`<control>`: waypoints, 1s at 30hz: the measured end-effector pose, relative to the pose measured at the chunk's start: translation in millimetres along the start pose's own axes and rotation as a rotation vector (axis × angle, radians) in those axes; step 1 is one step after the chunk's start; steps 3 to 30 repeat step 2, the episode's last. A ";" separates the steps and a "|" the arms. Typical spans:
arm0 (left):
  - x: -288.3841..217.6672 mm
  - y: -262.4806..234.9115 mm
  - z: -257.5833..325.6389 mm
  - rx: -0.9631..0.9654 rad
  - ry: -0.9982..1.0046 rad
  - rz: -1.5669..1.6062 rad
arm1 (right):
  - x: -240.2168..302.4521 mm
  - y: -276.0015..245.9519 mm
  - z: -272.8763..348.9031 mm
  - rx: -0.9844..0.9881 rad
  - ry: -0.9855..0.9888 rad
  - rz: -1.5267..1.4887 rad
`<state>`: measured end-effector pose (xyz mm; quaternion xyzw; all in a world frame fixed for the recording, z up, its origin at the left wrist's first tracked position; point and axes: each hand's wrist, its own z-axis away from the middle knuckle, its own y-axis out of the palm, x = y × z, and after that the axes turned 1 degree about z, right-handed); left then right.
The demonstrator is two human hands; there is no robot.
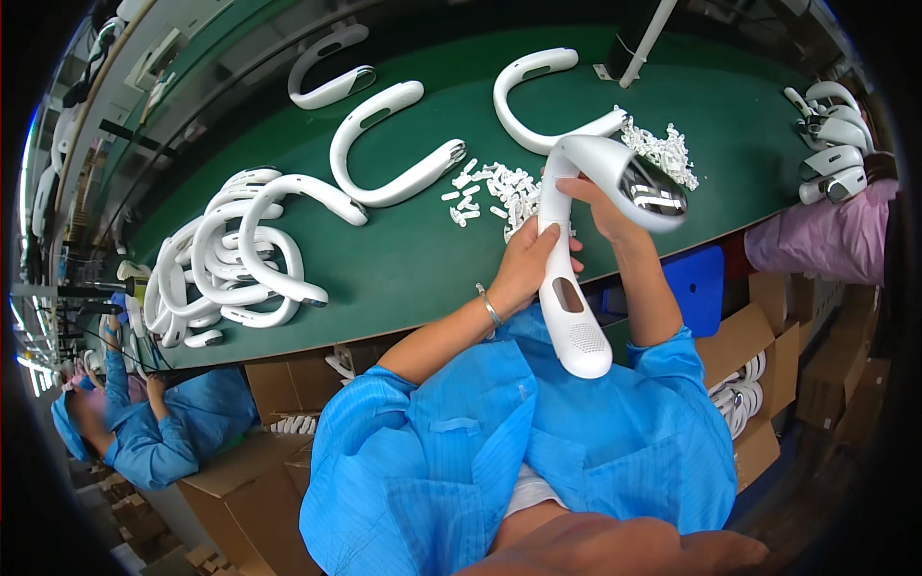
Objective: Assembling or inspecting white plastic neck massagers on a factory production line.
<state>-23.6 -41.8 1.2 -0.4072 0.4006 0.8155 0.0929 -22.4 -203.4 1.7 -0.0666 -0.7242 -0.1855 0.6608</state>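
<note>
Both my hands hold a white curved neckband device [567,288] over the near edge of the bench. One end has a dark oval slot and small perforations; the other carries a shiny chrome-like cap. My left hand [523,261] is closed around the middle of its arm. Higher up, my right hand [607,209] grips the bend, its fingers partly hidden behind the shell. Just beyond my hands lies a pile of small white plastic parts [509,192], with a second pile of small parts [663,152] to its right.
More neckbands lie on the green bench [403,278]: a stack [230,254] at left and single ones [360,168] behind. At far right are several shells [836,144] by pink fabric [826,230]. Cartons [759,384] and a blue bin [693,288] stand below; a co-worker [173,422] sits left.
</note>
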 end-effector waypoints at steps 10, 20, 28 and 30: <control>-1.0 -6.7 -2.8 0.014 0.015 -0.091 | 10.3 0.0 1.9 0.005 0.057 0.123; -1.0 -6.7 -2.8 0.014 0.015 -0.091 | 10.3 0.0 1.9 0.005 0.057 0.123; -1.0 -6.7 -2.8 0.014 0.015 -0.091 | 10.3 0.0 1.9 0.005 0.057 0.123; -1.0 -6.7 -2.8 0.014 0.015 -0.091 | 10.3 0.0 1.9 0.005 0.057 0.123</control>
